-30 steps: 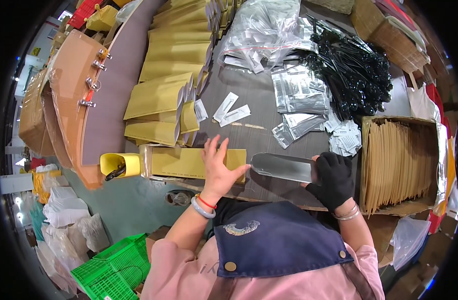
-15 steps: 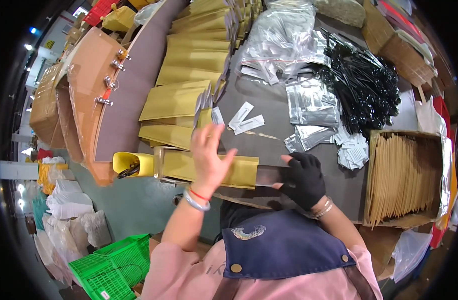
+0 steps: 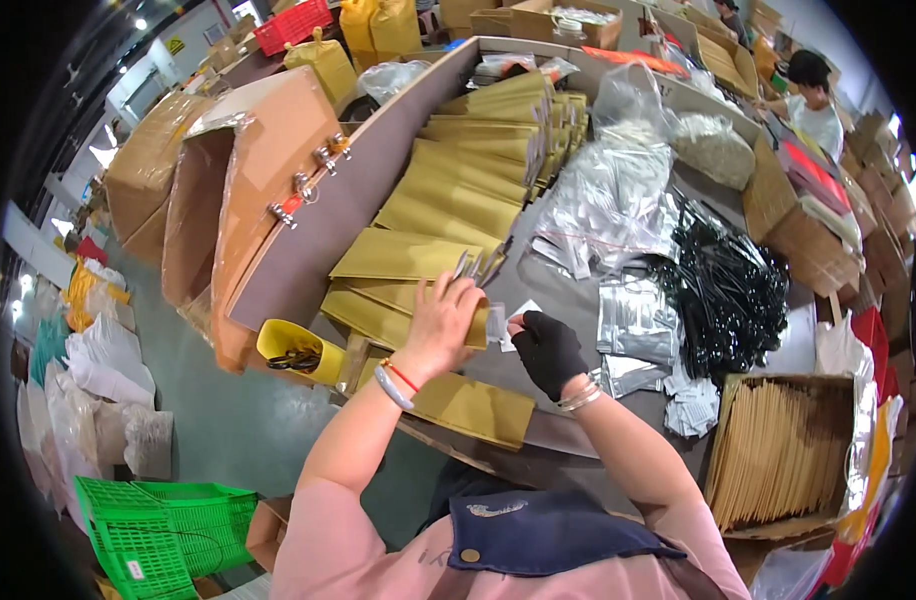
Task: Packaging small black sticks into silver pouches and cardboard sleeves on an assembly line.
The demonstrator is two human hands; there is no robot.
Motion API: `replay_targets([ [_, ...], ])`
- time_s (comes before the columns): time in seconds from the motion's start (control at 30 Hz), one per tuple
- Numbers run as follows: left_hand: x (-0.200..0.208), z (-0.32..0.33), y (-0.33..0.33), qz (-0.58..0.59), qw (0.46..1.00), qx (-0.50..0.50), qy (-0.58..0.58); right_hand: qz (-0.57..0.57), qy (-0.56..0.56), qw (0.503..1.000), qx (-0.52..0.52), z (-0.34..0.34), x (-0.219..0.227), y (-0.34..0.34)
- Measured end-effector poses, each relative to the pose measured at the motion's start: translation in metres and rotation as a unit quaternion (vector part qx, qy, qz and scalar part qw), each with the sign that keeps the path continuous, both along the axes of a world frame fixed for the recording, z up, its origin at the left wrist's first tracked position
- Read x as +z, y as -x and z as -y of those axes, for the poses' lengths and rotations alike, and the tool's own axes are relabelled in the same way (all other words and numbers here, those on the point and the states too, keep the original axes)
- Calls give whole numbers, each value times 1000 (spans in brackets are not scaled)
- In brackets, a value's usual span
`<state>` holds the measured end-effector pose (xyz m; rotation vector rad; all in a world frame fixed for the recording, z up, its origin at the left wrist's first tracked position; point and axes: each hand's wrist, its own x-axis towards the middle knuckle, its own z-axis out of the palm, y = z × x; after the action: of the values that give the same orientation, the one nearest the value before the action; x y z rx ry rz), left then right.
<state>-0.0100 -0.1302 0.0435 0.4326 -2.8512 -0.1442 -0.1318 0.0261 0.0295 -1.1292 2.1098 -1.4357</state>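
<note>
My bare left hand [image 3: 443, 325] lies at the open end of the nearest yellow padded envelopes [image 3: 373, 310], its fingers curled over one envelope's edge. Beside it, my right hand [image 3: 550, 352], in a black fingerless glove, pinches a small white printed slip [image 3: 523, 312] against the dark table. Another pale slip [image 3: 496, 322] shows between the hands. Below them a single yellow envelope [image 3: 478, 408] lies flat along the table's near edge. Silver flat packets [image 3: 638, 320] and a heap of black glossy long-handled items [image 3: 728, 290] lie right of my right hand.
A yellow holder [image 3: 323, 355] with dark-handled tools hangs at the left edge. On the right stands a carton [image 3: 778, 450] packed with envelopes. White slips [image 3: 693, 405] lie beside it. A clear bag [image 3: 618, 190] lies farther back. Another person [image 3: 813, 110] is at the far right.
My view has tilted upward and shifted. Both hands have moved away from the flat envelope, the left to the envelope row, the right to the loose slips, pinching one.
</note>
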Motion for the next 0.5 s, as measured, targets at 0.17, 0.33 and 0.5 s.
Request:
replay_targets([
  [0.17, 12, -5, -7, -75, 995, -34, -50, 86, -47, 994, 53, 19, -9, -1],
  [0.33, 7, -1, -9, -48, 996, -33, -62, -63, 26, 995, 68, 25, -8, -9],
  [0.5, 19, 9, -26, 26, 998, 53, -15, 154, -39, 986, 42, -21, 8, 15],
])
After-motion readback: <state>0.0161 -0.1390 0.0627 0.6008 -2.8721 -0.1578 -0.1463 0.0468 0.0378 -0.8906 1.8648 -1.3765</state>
